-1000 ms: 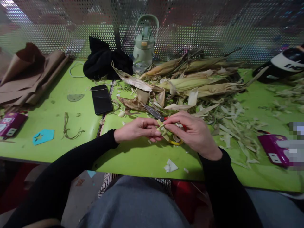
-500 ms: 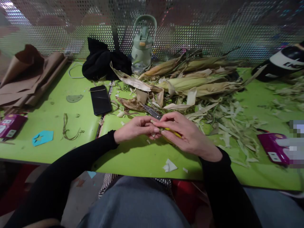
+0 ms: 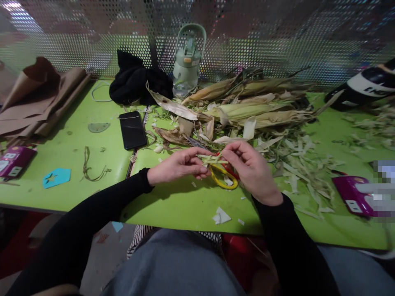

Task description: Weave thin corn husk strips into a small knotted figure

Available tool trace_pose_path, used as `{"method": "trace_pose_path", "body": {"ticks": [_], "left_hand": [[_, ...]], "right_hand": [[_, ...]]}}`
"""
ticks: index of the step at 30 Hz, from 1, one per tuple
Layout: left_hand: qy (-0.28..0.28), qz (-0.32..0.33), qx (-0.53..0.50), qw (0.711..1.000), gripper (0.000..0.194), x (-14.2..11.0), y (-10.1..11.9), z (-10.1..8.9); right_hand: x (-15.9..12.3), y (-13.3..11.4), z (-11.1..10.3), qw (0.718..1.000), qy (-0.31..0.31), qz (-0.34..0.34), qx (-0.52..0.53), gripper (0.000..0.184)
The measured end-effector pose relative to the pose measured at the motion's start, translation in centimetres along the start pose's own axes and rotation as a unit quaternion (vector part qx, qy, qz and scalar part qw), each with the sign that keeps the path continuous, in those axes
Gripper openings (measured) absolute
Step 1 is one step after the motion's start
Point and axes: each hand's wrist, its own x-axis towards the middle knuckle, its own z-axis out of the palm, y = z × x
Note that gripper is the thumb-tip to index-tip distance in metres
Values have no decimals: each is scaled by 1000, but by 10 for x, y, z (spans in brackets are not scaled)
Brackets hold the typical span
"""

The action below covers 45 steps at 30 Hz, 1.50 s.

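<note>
Husk strips [image 3: 212, 158], which we find pinched in the closed fingertips of the left hand [image 3: 180, 165] and right hand [image 3: 254, 170] above the yellow-handled scissors [image 3: 218, 182], could, we judge, tear or slip if pulled unevenly, or snag on those scissors if lowered.

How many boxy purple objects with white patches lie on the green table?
2: one purple box at the picture's far left, the other purple box near its right edge, partly pixelated. The pale dry husks could hide more.
</note>
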Motion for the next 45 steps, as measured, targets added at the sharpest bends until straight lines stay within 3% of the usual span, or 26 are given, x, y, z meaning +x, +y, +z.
{"method": "trace_pose_path", "body": {"ticks": [3,7,11,15,23,27,29,32,37,45], "left_hand": [[-5,-8,18,1000,48,-2,2,2],[40,-2,34,999,41,-2,4,5],[70,20,-26,997,51,0,3,4],[63,-2,-67,996,38,1,1,3],[87,0,-5,996,44,1,-2,3],[66,-20,43,997,53,0,-3,5],[66,-24,51,996,59,0,-3,7],[67,-28,45,996,52,0,-4,8],[18,-50,27,998,42,-2,-3,10],[-7,-95,-6,995,45,-2,0,10]], "right_hand": [[1,2,-1,1000,18,-6,10,20],[0,1,1,999,-43,8,-6,21],[-2,-2,6,999,-41,5,4,21],[-5,-1,11,1000,-30,1,7,22],[-5,2,17,997,-54,24,-47,32],[-2,0,14,996,-79,10,-39,26],[-1,1,14,995,-92,39,10,23],[-2,7,18,990,-53,83,98,23],[-2,15,26,992,11,53,116,20],[-4,9,35,985,-25,72,157,19]]}}
